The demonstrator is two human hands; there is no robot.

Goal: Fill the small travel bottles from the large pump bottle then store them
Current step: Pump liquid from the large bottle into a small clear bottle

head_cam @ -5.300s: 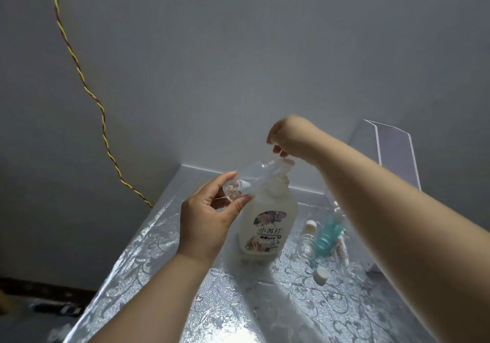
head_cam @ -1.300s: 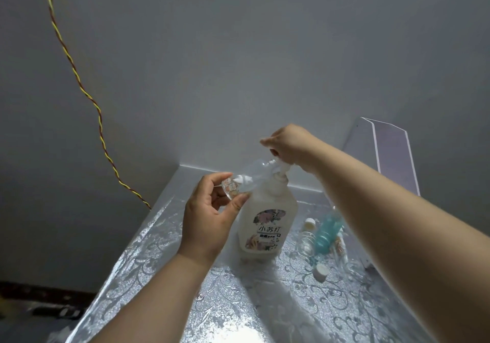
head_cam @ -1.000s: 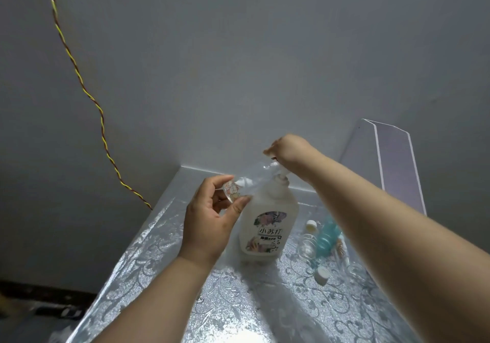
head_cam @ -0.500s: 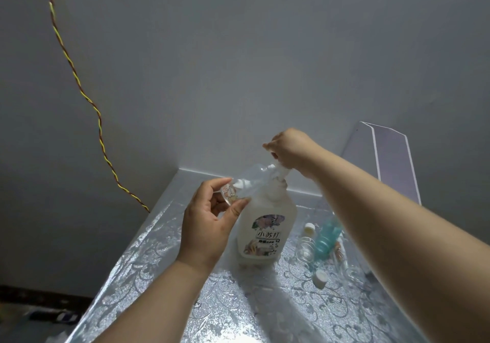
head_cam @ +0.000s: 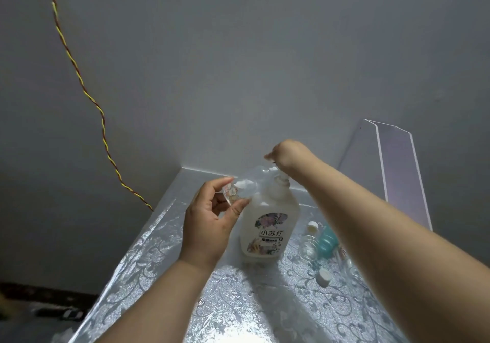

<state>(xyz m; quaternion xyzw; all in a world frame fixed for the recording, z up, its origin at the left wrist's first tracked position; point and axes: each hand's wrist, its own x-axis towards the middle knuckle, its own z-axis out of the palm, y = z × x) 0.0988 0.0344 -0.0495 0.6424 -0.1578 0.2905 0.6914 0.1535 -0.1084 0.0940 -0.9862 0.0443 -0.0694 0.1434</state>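
A large white pump bottle (head_cam: 267,226) with a flowered label stands on the silver patterned table (head_cam: 164,239). My left hand (head_cam: 209,223) pinches a small clear travel bottle (head_cam: 245,187) by its base, tilted with its mouth up at the pump's spout. My right hand (head_cam: 287,154) rests on top of the pump head with fingers bent down over it. The pump head itself is hidden beneath that hand.
Right of the pump bottle lie a teal travel bottle (head_cam: 327,242), clear travel bottles (head_cam: 309,247) and a loose white cap (head_cam: 324,276). A clear acrylic stand (head_cam: 397,173) rises at the back right. A twisted yellow-red cable (head_cam: 87,96) hangs on the wall.
My right hand has gone up and down on the pump head and now sits low on it. My left hand keeps the small bottle at the spout.
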